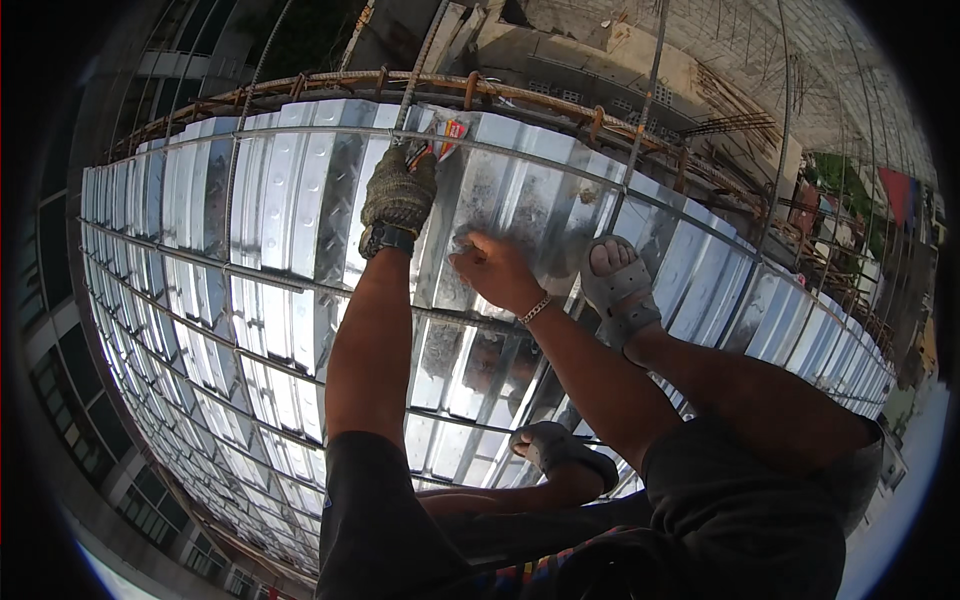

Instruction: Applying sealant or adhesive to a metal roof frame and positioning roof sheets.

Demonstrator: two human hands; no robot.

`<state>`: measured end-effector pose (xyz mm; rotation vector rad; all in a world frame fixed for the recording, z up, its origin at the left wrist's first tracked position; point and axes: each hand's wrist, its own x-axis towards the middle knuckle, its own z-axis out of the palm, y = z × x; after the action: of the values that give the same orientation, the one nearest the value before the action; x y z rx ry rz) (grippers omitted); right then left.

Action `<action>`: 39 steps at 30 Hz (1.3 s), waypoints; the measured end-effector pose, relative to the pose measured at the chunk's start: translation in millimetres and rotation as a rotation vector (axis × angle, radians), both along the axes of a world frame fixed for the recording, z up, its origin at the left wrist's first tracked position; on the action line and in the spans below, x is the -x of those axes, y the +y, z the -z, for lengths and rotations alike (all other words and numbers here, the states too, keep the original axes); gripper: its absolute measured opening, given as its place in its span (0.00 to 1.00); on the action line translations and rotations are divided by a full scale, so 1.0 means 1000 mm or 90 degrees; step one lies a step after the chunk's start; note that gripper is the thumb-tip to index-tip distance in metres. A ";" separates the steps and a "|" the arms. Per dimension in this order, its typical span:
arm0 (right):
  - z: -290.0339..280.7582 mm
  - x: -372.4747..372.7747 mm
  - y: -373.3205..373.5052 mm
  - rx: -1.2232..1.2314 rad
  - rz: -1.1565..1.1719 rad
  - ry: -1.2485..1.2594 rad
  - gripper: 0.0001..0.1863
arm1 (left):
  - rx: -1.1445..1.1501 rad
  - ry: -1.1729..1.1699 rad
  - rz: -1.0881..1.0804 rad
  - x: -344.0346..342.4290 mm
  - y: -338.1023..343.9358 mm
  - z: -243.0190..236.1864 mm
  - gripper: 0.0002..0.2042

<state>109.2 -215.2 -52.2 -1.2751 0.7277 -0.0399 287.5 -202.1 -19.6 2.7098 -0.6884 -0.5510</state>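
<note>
My left hand (398, 195), in a worn knitted glove with a dark band at the wrist, is closed at the crossing of two steel rebars. The lengthwise rebar (409, 98) runs into its grip; the cross rebar (520, 154) passes just beyond the knuckles. Beside the glove lies a small red and orange piece (451, 136), perhaps a wrapper. My bare right hand (492, 268), with a chain bracelet, hovers over the ribbed metal decking (290, 190). Its fingers are curled together, and whatever they hold is too small to make out.
Both my feet, in grey sandals (617, 290), rest on the decking at the right. More rebars (265, 275) cross the sheets. Past the decking's far edge runs a rusty bar framework (470, 88), with concrete and a lower level beyond. A building (60, 250) stands at the left.
</note>
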 end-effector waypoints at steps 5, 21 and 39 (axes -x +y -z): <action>0.000 0.002 0.003 0.043 -0.019 0.011 0.16 | 0.003 0.007 -0.011 0.000 -0.007 -0.005 0.23; -0.007 0.004 0.008 0.032 -0.038 0.019 0.15 | 0.037 -0.037 -0.057 0.012 0.013 0.007 0.24; -0.016 0.004 0.013 0.097 -0.089 -0.003 0.16 | 0.032 -0.056 -0.064 0.022 0.039 0.004 0.25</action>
<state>105.0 -202.5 -36.4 -1.4688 0.6399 0.0153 265.6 -163.4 -23.7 2.7167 -0.5749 -0.3878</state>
